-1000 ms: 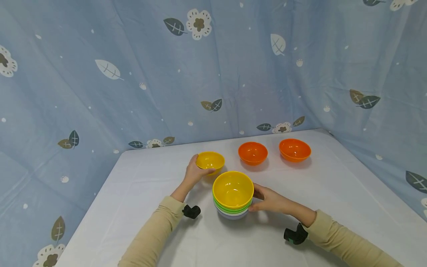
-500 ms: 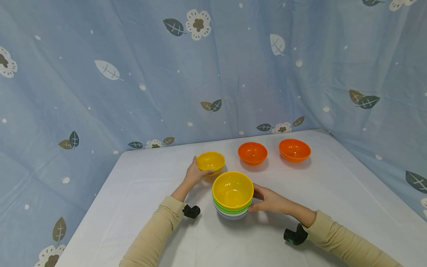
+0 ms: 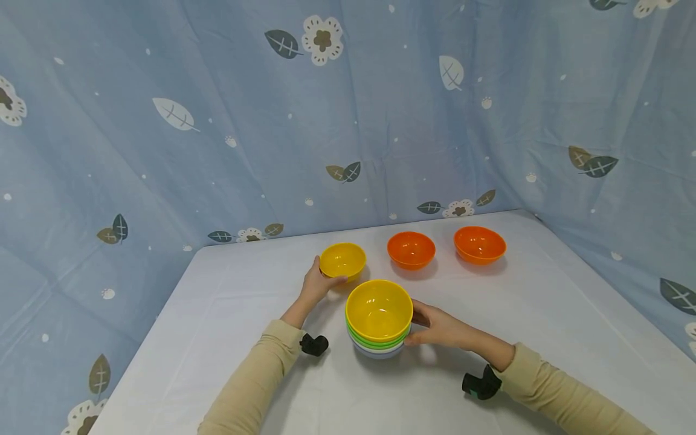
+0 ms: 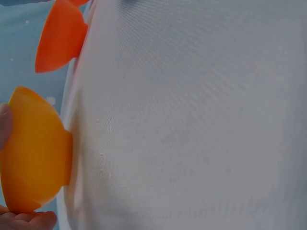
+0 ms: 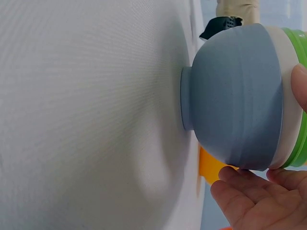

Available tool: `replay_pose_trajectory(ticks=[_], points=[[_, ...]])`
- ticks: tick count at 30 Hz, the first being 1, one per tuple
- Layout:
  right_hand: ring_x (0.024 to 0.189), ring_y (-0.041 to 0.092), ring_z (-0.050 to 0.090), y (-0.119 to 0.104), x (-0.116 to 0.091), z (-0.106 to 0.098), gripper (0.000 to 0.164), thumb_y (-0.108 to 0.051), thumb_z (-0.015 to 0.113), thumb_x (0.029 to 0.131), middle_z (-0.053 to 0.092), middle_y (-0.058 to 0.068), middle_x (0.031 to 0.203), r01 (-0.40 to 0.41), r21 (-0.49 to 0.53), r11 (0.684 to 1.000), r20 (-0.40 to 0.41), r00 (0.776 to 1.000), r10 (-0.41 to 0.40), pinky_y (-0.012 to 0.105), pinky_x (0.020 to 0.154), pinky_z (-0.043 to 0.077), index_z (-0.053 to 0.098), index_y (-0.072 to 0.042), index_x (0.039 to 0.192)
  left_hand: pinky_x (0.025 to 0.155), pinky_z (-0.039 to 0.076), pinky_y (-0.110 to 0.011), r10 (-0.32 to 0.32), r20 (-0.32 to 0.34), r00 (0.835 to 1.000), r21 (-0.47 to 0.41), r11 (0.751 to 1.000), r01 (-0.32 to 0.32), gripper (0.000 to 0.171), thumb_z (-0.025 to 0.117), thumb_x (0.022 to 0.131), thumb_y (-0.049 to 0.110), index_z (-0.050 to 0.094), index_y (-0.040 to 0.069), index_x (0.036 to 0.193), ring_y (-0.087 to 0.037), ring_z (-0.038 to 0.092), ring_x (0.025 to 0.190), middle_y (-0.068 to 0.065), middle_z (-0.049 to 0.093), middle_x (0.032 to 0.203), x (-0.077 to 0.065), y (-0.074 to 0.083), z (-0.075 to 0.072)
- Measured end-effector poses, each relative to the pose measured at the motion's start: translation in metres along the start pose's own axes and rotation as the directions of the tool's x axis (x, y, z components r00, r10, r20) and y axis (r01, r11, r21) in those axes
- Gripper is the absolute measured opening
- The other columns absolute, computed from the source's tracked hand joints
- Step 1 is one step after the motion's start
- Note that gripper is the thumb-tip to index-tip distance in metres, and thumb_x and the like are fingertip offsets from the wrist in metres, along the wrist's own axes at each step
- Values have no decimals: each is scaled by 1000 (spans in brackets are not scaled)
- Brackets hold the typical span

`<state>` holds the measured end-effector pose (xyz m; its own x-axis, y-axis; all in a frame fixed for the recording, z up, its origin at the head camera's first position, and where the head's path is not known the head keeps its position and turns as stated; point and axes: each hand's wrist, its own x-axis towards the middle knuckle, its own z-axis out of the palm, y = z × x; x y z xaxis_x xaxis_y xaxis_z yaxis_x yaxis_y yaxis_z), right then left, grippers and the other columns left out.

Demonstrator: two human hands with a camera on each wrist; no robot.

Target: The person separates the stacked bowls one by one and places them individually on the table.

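The small yellow bowl [image 3: 342, 263] in the left hand [image 3: 316, 284] sits a touch higher in the head view than it did half a second ago; I can't tell whether it was lifted or slid away from the person. The fingers, near its rim top a second ago, now lie lower along its side. The left sleeve [image 3: 247, 374] has edged slightly rightward.
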<state>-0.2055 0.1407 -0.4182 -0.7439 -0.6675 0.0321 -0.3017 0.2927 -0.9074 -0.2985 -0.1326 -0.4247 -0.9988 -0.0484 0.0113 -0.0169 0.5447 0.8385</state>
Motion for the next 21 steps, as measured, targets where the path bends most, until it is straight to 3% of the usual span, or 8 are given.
replay_pose_trajectory(ticks=[12,21], points=[[117,16,32,2,2,1,73,-22,64,72,26,-2,133,18,19,1000,8,1000,-18,34,94,29,21,-17,131,97,23,-39,-12,-44,999,-15,1000,11,101,70,62,37,7,3,133,-26,24,121,-13,20,135,8,-3,3],[118,18,32,5,1,0,75,-23,64,72,25,0,134,2,14,1000,1,1000,-3,36,94,29,21,-16,132,96,25,-40,-18,-49,999,-43,999,16,90,71,63,30,17,7,131,-24,31,117,-9,31,130,15,0,5]])
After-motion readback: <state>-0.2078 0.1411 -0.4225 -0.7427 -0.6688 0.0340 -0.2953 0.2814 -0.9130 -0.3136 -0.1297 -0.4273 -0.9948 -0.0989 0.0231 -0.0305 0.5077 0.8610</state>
